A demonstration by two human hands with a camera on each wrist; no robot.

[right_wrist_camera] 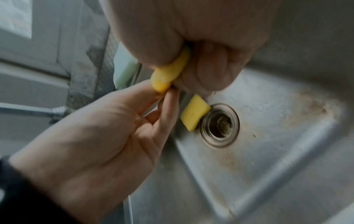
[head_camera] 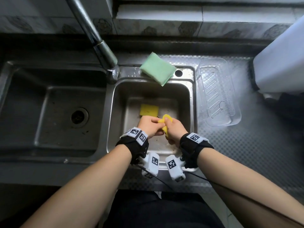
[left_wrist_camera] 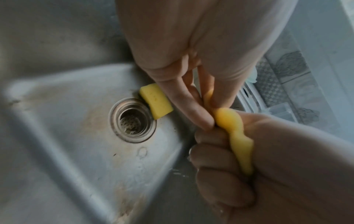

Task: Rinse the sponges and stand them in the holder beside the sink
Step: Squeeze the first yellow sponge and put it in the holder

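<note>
Steel counter [head_camera: 246,153] and a small sink basin [head_camera: 191,102] frame the work: nearest, the left hand [head_camera: 148,125] and right hand [head_camera: 175,130] both curl around one twisted yellow sponge [head_camera: 167,120], held low over the basin, likely so wrung water falls inside. Just beyond, a second yellow sponge [head_camera: 149,110] lies flat beside the drain [left_wrist_camera: 133,120], probably awaiting rinsing. Farther off, a green sponge [head_camera: 157,68] sits on the basin's back rim below the faucet [head_camera: 98,45], and the clear holder [head_camera: 218,92] stands unfilled on the right.
</note>
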